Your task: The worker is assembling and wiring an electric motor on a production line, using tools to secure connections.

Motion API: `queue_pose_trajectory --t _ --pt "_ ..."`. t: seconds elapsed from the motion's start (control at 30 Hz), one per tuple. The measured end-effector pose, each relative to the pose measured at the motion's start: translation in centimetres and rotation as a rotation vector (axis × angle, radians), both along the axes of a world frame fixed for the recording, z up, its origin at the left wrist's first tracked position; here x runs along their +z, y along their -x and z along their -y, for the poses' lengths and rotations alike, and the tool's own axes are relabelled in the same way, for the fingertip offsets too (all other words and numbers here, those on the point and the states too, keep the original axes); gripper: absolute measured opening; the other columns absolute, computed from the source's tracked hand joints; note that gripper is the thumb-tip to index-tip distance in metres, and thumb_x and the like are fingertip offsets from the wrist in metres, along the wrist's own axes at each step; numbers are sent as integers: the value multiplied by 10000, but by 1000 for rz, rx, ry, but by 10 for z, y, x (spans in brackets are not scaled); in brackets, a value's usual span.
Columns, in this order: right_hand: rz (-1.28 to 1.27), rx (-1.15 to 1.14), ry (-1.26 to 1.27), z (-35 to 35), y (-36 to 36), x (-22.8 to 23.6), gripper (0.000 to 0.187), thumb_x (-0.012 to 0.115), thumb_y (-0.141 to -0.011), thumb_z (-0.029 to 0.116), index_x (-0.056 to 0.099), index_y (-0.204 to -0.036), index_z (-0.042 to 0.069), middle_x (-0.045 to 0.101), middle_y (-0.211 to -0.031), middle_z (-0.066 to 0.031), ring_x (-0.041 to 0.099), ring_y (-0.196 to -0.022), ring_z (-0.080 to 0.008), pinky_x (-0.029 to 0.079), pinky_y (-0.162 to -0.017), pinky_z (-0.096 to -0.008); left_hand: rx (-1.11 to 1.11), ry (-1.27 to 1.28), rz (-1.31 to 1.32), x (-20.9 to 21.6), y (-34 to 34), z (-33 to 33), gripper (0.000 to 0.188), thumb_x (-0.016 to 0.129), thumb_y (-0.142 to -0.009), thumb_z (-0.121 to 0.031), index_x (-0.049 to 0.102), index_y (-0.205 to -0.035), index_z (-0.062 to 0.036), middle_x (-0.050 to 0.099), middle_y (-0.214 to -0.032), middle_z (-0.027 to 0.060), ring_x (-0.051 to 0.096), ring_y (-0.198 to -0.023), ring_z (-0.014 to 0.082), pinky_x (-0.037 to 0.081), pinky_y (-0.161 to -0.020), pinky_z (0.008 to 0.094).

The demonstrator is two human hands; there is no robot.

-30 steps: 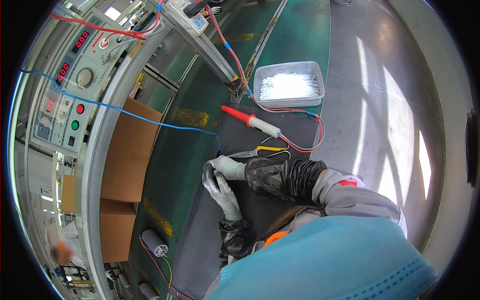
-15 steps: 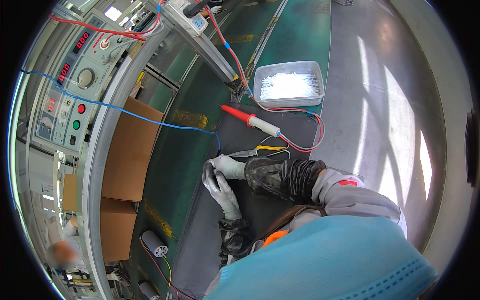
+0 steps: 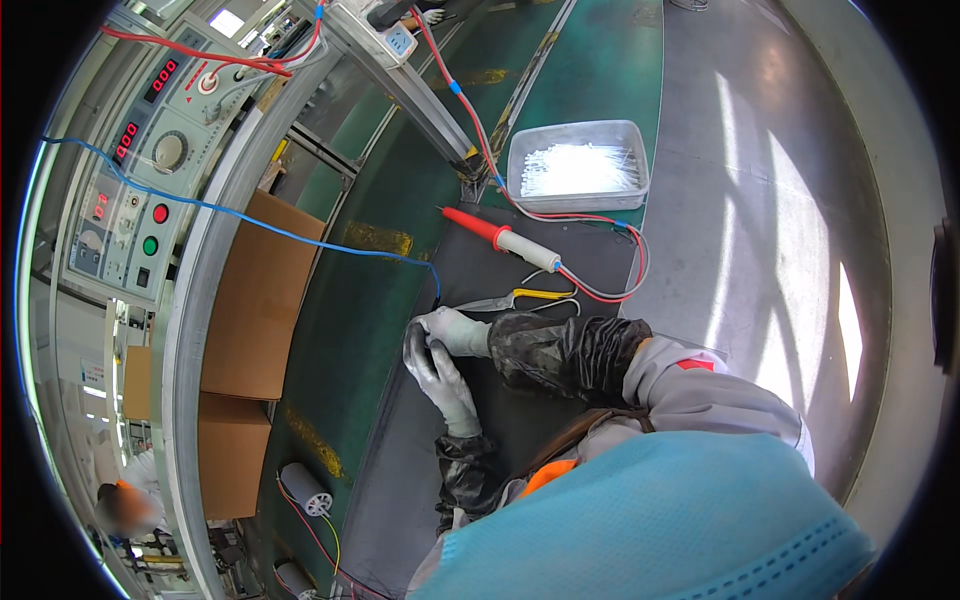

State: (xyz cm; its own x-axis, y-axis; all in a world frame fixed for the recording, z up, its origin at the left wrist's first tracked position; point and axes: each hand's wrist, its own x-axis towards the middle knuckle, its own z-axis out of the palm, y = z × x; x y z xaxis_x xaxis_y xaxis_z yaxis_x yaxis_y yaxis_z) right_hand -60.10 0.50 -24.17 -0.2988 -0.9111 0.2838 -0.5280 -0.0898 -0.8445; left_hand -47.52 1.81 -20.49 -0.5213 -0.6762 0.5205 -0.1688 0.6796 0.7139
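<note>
My right hand (image 3: 456, 332) and my left hand (image 3: 444, 388), both in pale gloves with dark sleeve covers, meet over the dark mat. Their fingers are bent together at the fingertips; whatever is between them is hidden. Just beyond my right hand ends a blue wire (image 3: 300, 242) with a dark tip. Close to that hand lie scissors with a yellow handle (image 3: 542, 294), the blades pointing left. Farther off rests a red and white test probe (image 3: 500, 238), its cable curling round to the right.
A translucent bin (image 3: 578, 205) of white sticks stands at the back. Left are a tester panel (image 3: 135, 170) with red displays, cardboard boxes (image 3: 255, 310) and a metal rail (image 3: 190, 330). Small wired motors (image 3: 306, 489) lie lower left. Another person (image 3: 128, 508) is at far left.
My hands keep nearly the same pose, the left shifting very slightly. The person at far left has moved a little. The motors and boxes appear slightly farther left.
</note>
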Motion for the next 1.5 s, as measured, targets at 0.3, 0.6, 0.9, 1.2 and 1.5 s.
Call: queue_pose_trajectory --t 0.3,0.6,0.9,1.2,1.5 --pt "54 1 -13 -1 -1 2 388 594 -883 73 654 -1266 58 738 -1092 -191 711 -1045 -364 563 -908 -417 3 -23 13 1 0 -1 432 538 -1054 -219 542 -1409 27 507 -1451 205 470 -1363 345 377 -1149 451" --pt "45 1 0 -2 -1 3 371 631 -858 85 658 -1226 52 739 -1079 -187 707 -1044 -370 562 -912 -424 1 -4 11 -2 -1 2 426 534 -1059 -224 547 -1407 22 518 -1442 200 476 -1358 342 382 -1144 450" --pt "47 -42 71 2 -2 -5 227 653 -850 99 708 -1063 41 745 -1001 -200 721 -999 -370 563 -881 -426 10 31 -6 -1 1 0 423 526 -1067 -263 573 -1386 10 557 -1399 190 507 -1309 327 392 -1121 435" --pt "62 -23 50 2 -1 -5 297 647 -854 104 680 -1143 44 742 -1032 -198 713 -1021 -376 562 -895 -431 0 -4 15 -3 0 2 442 533 -1046 -231 542 -1415 14 517 -1438 203 483 -1348 353 392 -1134 455" --pt "72 -29 48 -1 0 -2 260 647 -852 113 696 -1095 37 742 -1002 -213 715 -1006 -391 563 -886 -444 -5 -9 21 -1 0 1 444 533 -1048 -234 543 -1409 24 517 -1436 210 480 -1348 358 385 -1137 457"
